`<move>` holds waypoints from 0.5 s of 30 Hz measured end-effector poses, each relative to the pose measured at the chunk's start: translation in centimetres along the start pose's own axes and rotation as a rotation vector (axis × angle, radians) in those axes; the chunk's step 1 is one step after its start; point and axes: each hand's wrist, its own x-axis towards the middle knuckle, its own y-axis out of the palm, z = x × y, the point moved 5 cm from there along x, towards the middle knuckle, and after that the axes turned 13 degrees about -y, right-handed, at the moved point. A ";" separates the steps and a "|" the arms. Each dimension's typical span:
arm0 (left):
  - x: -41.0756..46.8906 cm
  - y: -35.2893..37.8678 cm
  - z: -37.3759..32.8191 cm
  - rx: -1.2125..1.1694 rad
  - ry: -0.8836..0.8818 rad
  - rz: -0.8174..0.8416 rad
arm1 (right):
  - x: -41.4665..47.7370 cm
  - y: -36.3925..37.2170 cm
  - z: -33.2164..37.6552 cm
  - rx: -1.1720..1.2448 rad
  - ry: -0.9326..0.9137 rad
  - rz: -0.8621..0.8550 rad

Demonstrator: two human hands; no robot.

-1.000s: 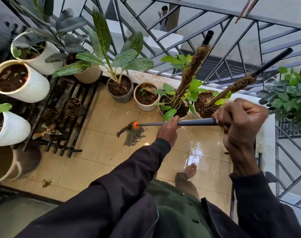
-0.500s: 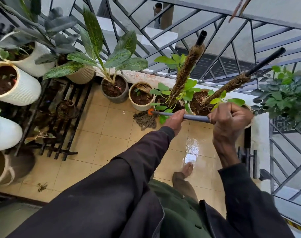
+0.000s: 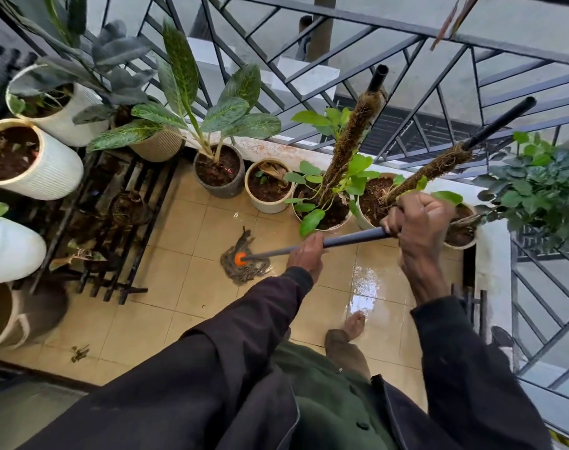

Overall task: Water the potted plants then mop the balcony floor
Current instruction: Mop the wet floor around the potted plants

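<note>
Both my hands hold a grey mop handle that slants down to the left. My left hand grips it low down and my right hand grips its upper end. The string mop head, with an orange collar, lies spread on the beige tiled floor in front of a row of pots. That row holds a grey pot with striped leaves, a small cream pot and two pots with moss poles. Wet tiles shine on the right.
White ribbed pots stand on a black metal rack at the left. A black railing runs behind the pots and down the right side. A leafy plant hangs at the right. My bare foot stands on the wet tiles.
The mop head has come back from the pots' bases toward me and to the left, onto the open tiles. Both hands kept their grip on the handle.
</note>
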 end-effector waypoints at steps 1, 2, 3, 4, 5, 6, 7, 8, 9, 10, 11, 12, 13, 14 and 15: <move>-0.5 0.2 1.1 0.013 -0.019 -0.003 | -0.7 0.3 -0.4 0.013 0.010 0.013; -1.1 0.2 2.0 0.024 -0.031 -0.003 | -1.4 0.6 -0.7 0.026 0.019 0.021; -1.6 0.3 2.6 0.033 -0.031 -0.003 | -2.0 0.7 -0.9 0.043 0.023 0.022; -2.1 0.2 3.0 0.037 -0.024 -0.003 | -2.5 0.8 -0.8 0.064 0.019 0.016; -2.4 0.0 3.2 0.035 -0.011 -0.007 | -2.9 0.9 -0.6 0.086 0.007 0.009; -2.7 -0.3 3.1 0.034 0.003 -0.016 | -3.1 0.8 -0.1 0.102 -0.010 0.003; -2.8 -0.5 2.9 0.029 0.017 -0.025 | -3.1 0.8 0.6 0.113 -0.028 0.001; -2.8 -0.8 2.4 0.023 0.036 -0.032 | -3.0 0.8 1.4 0.122 -0.047 0.003; -2.7 -1.2 1.8 0.019 0.063 -0.046 | -2.8 0.8 2.3 0.136 -0.067 0.006; -2.5 -1.7 0.9 0.014 0.093 -0.064 | -2.3 0.8 3.3 0.148 -0.092 0.009; -2.3 -2.2 0.0 0.010 0.127 -0.086 | -1.8 0.6 4.2 0.160 -0.120 0.001; -2.1 -2.9 -1.0 0.006 0.159 -0.105 | -1.3 0.4 5.0 0.173 -0.151 -0.010; -1.7 -3.3 -1.9 0.002 0.186 -0.122 | -0.8 0.3 5.8 0.188 -0.178 -0.018; -1.3 -3.8 -2.8 -0.008 0.206 -0.131 | -0.3 0.2 6.5 0.201 -0.202 -0.023; -0.8 -4.3 -3.7 -0.022 0.224 -0.138 | 0.2 0.2 7.1 0.214 -0.220 -0.032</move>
